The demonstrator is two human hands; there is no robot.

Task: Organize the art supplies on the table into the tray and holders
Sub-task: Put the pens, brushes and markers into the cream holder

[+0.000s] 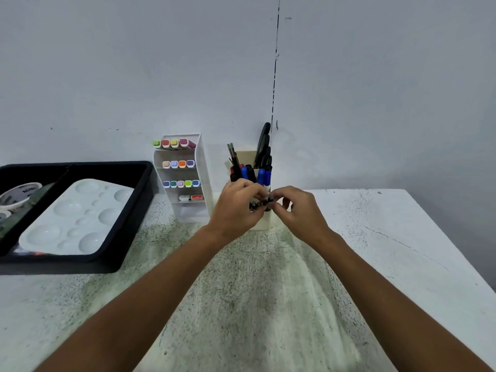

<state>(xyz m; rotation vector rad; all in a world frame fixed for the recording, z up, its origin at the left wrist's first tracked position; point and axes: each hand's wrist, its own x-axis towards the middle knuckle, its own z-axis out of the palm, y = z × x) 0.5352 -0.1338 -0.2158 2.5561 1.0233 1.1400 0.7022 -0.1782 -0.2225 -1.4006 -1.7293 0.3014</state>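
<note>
Both arms reach straight ahead across the bench (375, 237), the left hand (236, 208) and right hand (298, 210) meeting at the front compartment of the pen holder (261, 224), each pinching small dark items (too blurred to name) just above its opening.

a black tray (126, 210) with a white palette (75, 218) lies at the table's left edge. a white marker rack (200, 167) and pen holder (261, 224) stand upright near the far edge.
</note>
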